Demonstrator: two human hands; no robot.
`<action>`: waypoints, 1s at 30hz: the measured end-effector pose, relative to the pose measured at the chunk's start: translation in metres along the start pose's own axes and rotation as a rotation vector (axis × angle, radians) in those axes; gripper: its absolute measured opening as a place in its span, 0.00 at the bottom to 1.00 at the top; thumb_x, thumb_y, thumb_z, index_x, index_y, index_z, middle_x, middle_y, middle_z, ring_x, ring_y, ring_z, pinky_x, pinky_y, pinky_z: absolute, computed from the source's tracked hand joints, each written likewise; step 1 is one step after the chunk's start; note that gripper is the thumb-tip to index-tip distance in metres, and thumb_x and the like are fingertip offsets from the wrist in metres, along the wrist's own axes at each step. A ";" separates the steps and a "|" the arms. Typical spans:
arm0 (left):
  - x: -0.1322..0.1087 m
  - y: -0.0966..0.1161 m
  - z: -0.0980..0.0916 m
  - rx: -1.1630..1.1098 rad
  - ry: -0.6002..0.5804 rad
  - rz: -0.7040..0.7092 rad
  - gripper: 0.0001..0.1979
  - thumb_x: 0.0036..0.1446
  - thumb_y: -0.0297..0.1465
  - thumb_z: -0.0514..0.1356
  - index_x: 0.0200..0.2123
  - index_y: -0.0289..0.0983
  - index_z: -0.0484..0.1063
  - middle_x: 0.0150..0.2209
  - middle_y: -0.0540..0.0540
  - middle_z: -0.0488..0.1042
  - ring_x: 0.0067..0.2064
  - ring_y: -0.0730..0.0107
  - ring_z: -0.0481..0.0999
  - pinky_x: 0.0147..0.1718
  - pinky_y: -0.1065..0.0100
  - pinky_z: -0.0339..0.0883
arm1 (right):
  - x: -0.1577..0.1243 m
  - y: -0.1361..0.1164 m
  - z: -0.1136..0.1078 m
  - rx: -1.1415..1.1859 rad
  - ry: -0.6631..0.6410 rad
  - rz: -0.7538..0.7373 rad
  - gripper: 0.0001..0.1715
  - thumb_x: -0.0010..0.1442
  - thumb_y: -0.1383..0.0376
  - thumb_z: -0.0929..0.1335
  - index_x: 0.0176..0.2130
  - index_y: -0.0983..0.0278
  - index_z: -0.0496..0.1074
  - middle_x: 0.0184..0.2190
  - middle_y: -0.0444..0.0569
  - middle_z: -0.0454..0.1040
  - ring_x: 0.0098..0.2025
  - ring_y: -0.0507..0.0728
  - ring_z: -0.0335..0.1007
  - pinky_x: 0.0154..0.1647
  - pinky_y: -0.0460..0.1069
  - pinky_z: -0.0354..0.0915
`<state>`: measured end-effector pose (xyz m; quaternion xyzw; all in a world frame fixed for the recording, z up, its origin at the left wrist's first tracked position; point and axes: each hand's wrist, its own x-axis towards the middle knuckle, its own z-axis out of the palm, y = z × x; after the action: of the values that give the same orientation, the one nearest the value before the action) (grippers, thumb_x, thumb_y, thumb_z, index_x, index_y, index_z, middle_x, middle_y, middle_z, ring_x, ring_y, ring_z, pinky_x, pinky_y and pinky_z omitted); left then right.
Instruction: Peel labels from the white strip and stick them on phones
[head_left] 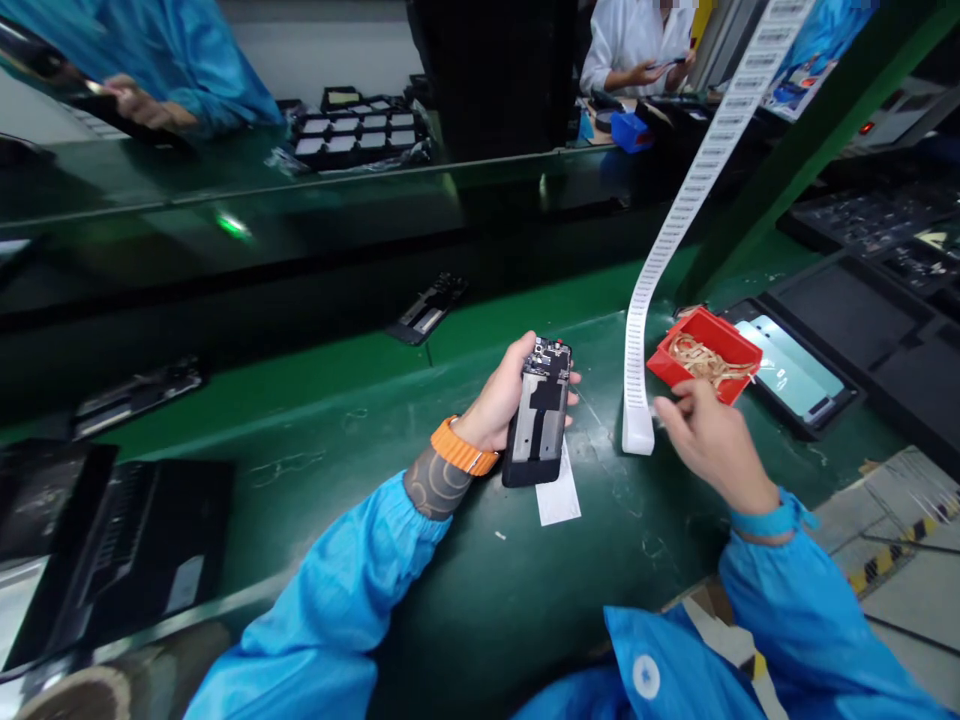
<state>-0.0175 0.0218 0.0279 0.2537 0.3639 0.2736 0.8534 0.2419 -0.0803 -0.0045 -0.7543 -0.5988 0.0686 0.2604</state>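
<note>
My left hand (501, 395) is closed around a smartphone (537, 420) with its back cover off. The bare circuit board and cameras show at its upper end, with a grey plate and black strips below. A small white sheet of paper (559, 495) lies on the bench partly under the phone. My right hand (709, 440) hovers just in front of a red bin (739, 345) of tan bands (701, 358), thumb and forefinger apart, the other fingers partly hidden. Just left of it hangs a long strip of barcode labels (636, 350), its lower end curled at the bench.
Another opened phone (429, 310) lies at the bench's far edge, and a further one (139, 395) at left. Right of the bin, a phone with a lit screen (791, 370) rests in a black tray. A green post (817, 130) slants at right. Co-workers sit across the bench.
</note>
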 end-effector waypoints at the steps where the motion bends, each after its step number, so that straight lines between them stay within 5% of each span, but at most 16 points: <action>1: 0.000 -0.002 0.000 0.005 -0.006 -0.010 0.30 0.67 0.51 0.45 0.42 0.32 0.75 0.42 0.38 0.78 0.31 0.64 0.79 0.29 0.61 0.77 | -0.002 -0.004 0.009 0.006 -0.093 0.032 0.19 0.62 0.52 0.68 0.45 0.62 0.67 0.26 0.46 0.75 0.27 0.61 0.72 0.29 0.52 0.60; 4: 0.001 -0.009 0.000 0.022 -0.032 -0.038 0.28 0.67 0.50 0.46 0.43 0.33 0.75 0.44 0.37 0.78 0.32 0.64 0.79 0.29 0.61 0.77 | 0.003 -0.007 0.029 0.182 -0.203 0.106 0.23 0.59 0.56 0.69 0.51 0.64 0.63 0.27 0.45 0.75 0.29 0.60 0.73 0.31 0.52 0.63; 10: 0.003 -0.017 -0.001 0.052 -0.233 -0.184 0.28 0.66 0.51 0.50 0.47 0.32 0.76 0.37 0.36 0.79 0.32 0.60 0.80 0.31 0.62 0.76 | 0.002 -0.022 0.033 0.777 -0.137 0.026 0.19 0.64 0.57 0.67 0.51 0.63 0.67 0.33 0.47 0.74 0.30 0.56 0.71 0.29 0.50 0.68; 16: -0.002 -0.020 0.002 -0.036 -0.340 -0.223 0.33 0.66 0.54 0.48 0.50 0.31 0.75 0.35 0.35 0.80 0.32 0.57 0.81 0.34 0.61 0.75 | -0.006 -0.041 0.033 0.694 -0.059 -0.175 0.13 0.68 0.60 0.66 0.50 0.61 0.73 0.38 0.50 0.74 0.37 0.57 0.72 0.38 0.53 0.70; 22: -0.003 -0.026 0.005 -0.092 -0.415 -0.218 0.33 0.66 0.54 0.47 0.53 0.32 0.73 0.37 0.35 0.80 0.34 0.56 0.81 0.39 0.59 0.74 | -0.005 -0.043 0.035 0.752 0.033 -0.142 0.09 0.66 0.62 0.68 0.46 0.61 0.73 0.40 0.50 0.75 0.38 0.57 0.73 0.38 0.53 0.71; 30: -0.003 -0.034 0.006 -0.184 -0.488 -0.189 0.41 0.61 0.61 0.45 0.56 0.31 0.70 0.39 0.33 0.79 0.36 0.53 0.81 0.39 0.54 0.73 | -0.004 -0.047 0.026 0.255 0.361 -0.443 0.09 0.65 0.69 0.67 0.42 0.57 0.76 0.36 0.51 0.72 0.37 0.60 0.73 0.37 0.57 0.72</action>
<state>-0.0051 -0.0062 0.0121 0.1984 0.1434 0.1553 0.9571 0.1896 -0.0687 -0.0051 -0.5668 -0.6792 -0.0502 0.4637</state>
